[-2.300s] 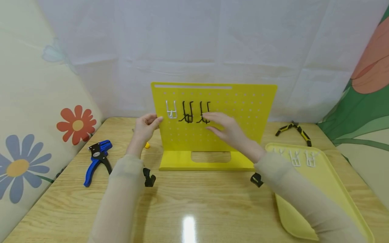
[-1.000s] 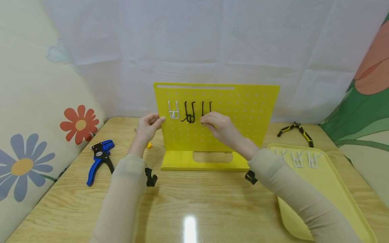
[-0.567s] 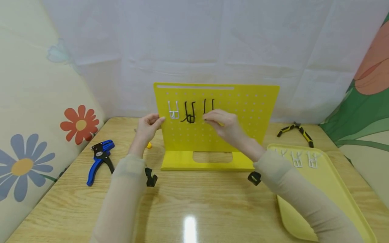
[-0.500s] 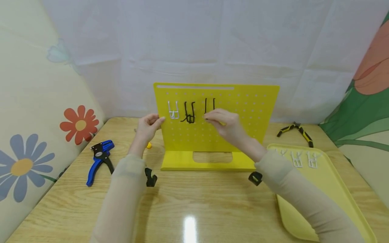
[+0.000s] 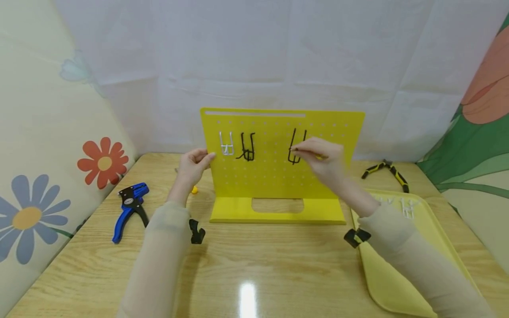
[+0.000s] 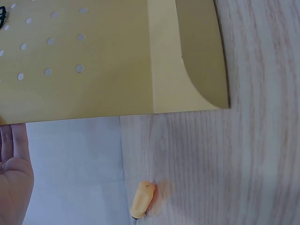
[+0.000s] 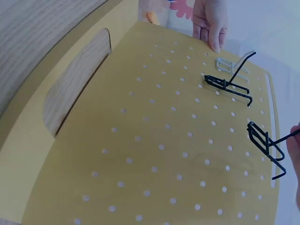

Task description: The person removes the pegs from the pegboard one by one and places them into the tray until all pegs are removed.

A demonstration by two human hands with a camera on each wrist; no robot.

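Note:
My right hand (image 5: 324,159) pinches the prong of a black wire pegboard hook (image 7: 266,142) in front of the yellow pegboard (image 5: 270,181), right of its middle. The hook's two upper ends point at the board; whether they touch it I cannot tell. With thumb in front and fingers behind, my left hand (image 5: 191,168) grips the board's left edge. Another black hook (image 5: 248,154) hangs in the upper left holes, its prong sticking out. Beside it, nearer my left hand, hangs a white hook (image 5: 227,149).
On the right, a yellow tray (image 5: 374,269) holds white hooks (image 5: 408,210), partly covered by my right arm. Yellow-black pliers (image 5: 397,176) lie behind the tray. A blue-black wire stripper (image 5: 131,207) lies left. An orange handle (image 6: 143,200) lies near the board's left side.
My right hand has taken hold of the second black hook, lifted it out of its place beside the first and carried it to the right. The left hand keeps its grip on the board.

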